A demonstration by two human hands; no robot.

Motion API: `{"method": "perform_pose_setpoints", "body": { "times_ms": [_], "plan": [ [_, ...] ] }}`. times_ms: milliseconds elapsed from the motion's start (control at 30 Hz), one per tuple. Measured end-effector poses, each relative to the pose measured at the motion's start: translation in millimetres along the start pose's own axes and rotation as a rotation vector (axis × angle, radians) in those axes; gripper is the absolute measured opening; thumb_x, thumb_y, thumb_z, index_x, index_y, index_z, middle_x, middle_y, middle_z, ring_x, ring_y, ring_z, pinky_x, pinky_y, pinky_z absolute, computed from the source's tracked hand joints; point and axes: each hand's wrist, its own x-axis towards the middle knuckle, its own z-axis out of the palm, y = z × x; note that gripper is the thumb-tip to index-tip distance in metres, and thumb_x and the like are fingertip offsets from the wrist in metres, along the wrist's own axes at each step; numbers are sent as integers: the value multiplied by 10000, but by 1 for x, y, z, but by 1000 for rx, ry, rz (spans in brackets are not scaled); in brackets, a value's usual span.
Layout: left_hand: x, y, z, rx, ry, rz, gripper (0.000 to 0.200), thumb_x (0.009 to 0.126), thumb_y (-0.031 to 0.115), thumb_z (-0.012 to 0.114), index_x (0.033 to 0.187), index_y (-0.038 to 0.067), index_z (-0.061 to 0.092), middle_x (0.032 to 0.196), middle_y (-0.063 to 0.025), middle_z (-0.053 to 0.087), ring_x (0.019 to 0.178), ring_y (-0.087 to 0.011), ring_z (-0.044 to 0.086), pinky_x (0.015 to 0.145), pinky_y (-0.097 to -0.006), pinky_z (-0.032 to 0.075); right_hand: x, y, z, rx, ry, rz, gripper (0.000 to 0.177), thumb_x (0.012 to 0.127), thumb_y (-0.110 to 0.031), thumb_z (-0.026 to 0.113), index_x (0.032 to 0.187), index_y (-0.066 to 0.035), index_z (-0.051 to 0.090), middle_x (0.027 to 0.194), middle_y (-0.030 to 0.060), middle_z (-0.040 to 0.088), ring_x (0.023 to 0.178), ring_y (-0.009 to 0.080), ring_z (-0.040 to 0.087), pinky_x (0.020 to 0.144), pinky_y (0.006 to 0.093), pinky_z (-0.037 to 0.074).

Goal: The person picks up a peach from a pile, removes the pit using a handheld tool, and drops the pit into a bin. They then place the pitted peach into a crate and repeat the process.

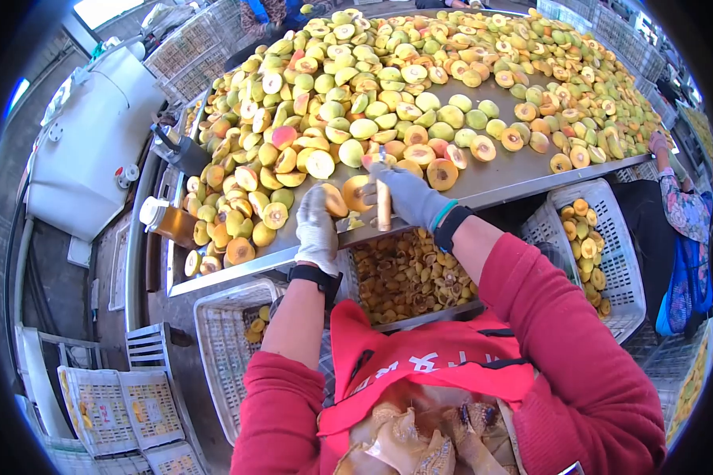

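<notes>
My left hand (317, 231), in a pale knit glove, is closed on a peach half (335, 201) at the table's front edge. My right hand (410, 195), in a grey glove, grips a small tool with a wooden handle (383, 207). Its handle points down toward me and a bit of metal shows above the fist; the working end is unclear. Between the hands another cut peach half (356, 192) shows its brown, pitted centre. Halved yellow-green peaches (364, 129) are heaped across the metal table (495, 168) just beyond both hands.
Below the table edge lies a bin of brownish pieces (412, 273). White crates (222, 332) stand left and right of it, the right one holding peach halves (585, 245). A bottle (169, 222) and a dark tumbler (178, 150) stand at the left edge. Other people work at the far side and right.
</notes>
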Motion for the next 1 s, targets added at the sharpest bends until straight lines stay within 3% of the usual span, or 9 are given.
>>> {"method": "perform_pose_setpoints", "body": {
  "times_ms": [33,133,300,400,533,567,700,800,1000],
  "plan": [
    [0,8,1,-372,134,-234,372,909,332,506,1115,25,547,1036,-125,608,885,-207,608,744,-320,516,0,3,-4,90,36,34,392,904,-360,542,1105,-24,512,832,107,620,713,213,622,585,356,542],
    [-4,16,-7,-710,100,-312,383,927,381,426,1081,45,525,1016,-141,604,830,-262,600,669,-360,525,-21,4,-8,19,13,-42,386,910,-357,532,1104,-24,512,842,106,619,679,212,618,582,346,544],
    [-39,32,-12,-1096,-254,-409,523,910,480,408,1187,42,479,1171,-201,536,930,-350,589,756,-440,537,-85,-13,10,-540,-164,-96,317,914,-354,531,978,-43,512,706,44,578,556,104,566,469,262,458],
    [-71,49,-3,-1052,-256,-406,474,907,395,486,1217,38,460,1234,-178,497,1081,-344,545,817,-485,528,-114,-8,23,-756,-183,-186,328,900,-350,558,974,-34,511,700,53,568,577,104,570,503,270,456],
    [-95,56,-8,-815,-410,-364,480,915,354,506,1269,41,428,1223,-153,509,1080,-299,552,851,-457,514,-130,-6,26,-1042,-194,-408,345,873,-333,581,982,-13,510,810,188,609,748,347,608,652,401,466],
    [-98,50,-4,-670,-235,-389,521,938,446,425,1284,57,426,1183,-125,545,1012,-233,588,748,-353,547,-133,-5,27,-1106,-197,-472,356,870,-345,577,981,-13,512,846,219,611,806,401,594,689,428,463],
    [-110,54,-4,-505,-347,-444,660,913,615,279,1275,88,445,1113,-75,591,836,-159,614,506,-216,496,-141,-1,29,-1266,-228,-433,383,866,-383,564,1001,-28,519,847,226,603,828,393,592,714,440,461],
    [-119,57,-4,-543,-443,-410,599,926,568,330,1256,84,455,1098,-70,585,873,-159,599,581,-241,508,-143,4,30,-1274,-245,-439,403,866,-385,557,1071,-40,518,882,229,606,850,394,591,734,442,465],
    [-135,69,15,-422,-230,-325,443,934,410,429,1227,78,462,1087,-66,562,985,-179,555,733,-300,487,-152,12,35,-1102,-237,-476,426,875,-342,551,1173,-44,493,951,223,615,897,394,588,770,429,471]
  ]
}}
